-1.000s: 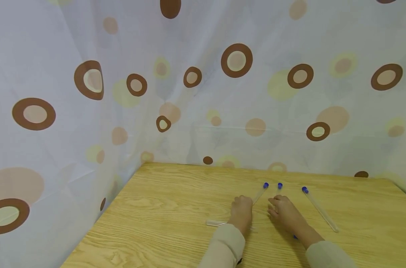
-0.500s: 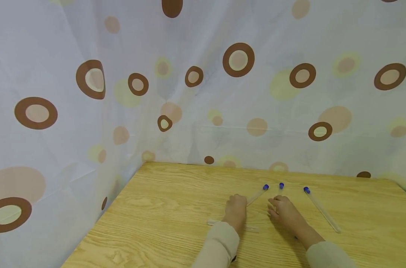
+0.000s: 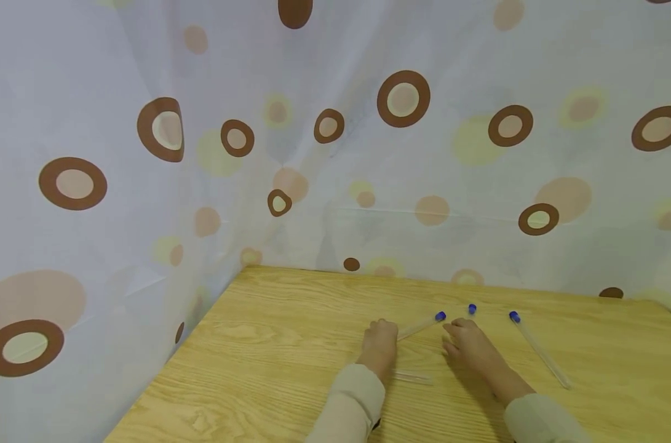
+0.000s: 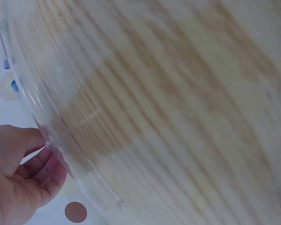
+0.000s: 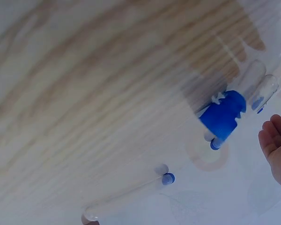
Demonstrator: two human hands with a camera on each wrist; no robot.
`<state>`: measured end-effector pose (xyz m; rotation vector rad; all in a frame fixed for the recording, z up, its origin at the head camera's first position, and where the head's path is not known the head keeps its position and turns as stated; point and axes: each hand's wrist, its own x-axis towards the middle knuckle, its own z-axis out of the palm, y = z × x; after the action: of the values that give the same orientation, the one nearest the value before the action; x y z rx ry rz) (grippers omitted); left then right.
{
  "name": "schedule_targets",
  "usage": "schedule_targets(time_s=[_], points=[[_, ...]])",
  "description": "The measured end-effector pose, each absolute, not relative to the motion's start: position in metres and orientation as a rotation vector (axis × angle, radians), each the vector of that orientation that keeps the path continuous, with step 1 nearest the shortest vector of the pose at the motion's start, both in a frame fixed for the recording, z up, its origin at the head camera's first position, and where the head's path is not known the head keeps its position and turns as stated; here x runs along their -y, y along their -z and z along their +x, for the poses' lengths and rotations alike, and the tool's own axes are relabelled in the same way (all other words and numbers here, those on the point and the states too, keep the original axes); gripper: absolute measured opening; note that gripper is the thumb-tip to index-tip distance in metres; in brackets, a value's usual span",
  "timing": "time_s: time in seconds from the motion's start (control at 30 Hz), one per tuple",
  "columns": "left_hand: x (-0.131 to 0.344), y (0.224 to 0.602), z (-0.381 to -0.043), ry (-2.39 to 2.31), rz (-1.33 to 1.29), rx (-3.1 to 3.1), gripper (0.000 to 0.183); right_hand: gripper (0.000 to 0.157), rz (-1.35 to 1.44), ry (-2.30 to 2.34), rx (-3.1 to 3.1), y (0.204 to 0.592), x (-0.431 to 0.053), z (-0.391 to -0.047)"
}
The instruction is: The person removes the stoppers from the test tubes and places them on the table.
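Note:
My left hand (image 3: 379,344) pinches the lower end of a clear test tube (image 3: 415,327) with a blue cap, lying slanted on the table. In the left wrist view, thumb and fingertips of the left hand (image 4: 25,173) meet beside clear tubing, and another clear tube (image 4: 84,154) crosses close to the camera. Its end (image 3: 415,377) pokes out beside my left wrist in the head view. My right hand (image 3: 470,347), fingers loosely bent, holds nothing. Just beyond it shows a blue cap (image 3: 472,309). Beneath the right wrist camera is a large-looking blue cap (image 5: 222,115).
Right of the right hand, a capped test tube (image 3: 542,351) lies diagonally on the wood-grain table (image 3: 280,344). A curtain (image 3: 335,240) with brown ring patterns stands along the table's back and left side.
My left hand has shifted left, swinging the lower end of the pinched test tube with it, so the tube slants more. The right hand stays almost in place. The head view has turned slightly.

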<state>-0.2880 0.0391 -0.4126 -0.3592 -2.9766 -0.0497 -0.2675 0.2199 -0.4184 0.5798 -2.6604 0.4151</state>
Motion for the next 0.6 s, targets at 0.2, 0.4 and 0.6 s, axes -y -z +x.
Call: schedule_targets(time_s=[0.2, 0.4, 0.6], points=[[-0.035, 0.414, -0.291, 0.048, -0.371, 2.978, 0.012, 0.033, 0.597, -0.412, 2.669, 0.420, -0.214, -0.274], [-0.031, 0.413, -0.294, 0.071, -0.371, 3.026, 0.015, 0.035, 0.577, -0.441, 2.718, 0.420, -0.207, -0.276], [-0.028, 0.413, -0.295, 0.070, -0.373, 3.033, 0.015, 0.034, 0.575, -0.437, 2.737, 0.419, -0.202, -0.278]])
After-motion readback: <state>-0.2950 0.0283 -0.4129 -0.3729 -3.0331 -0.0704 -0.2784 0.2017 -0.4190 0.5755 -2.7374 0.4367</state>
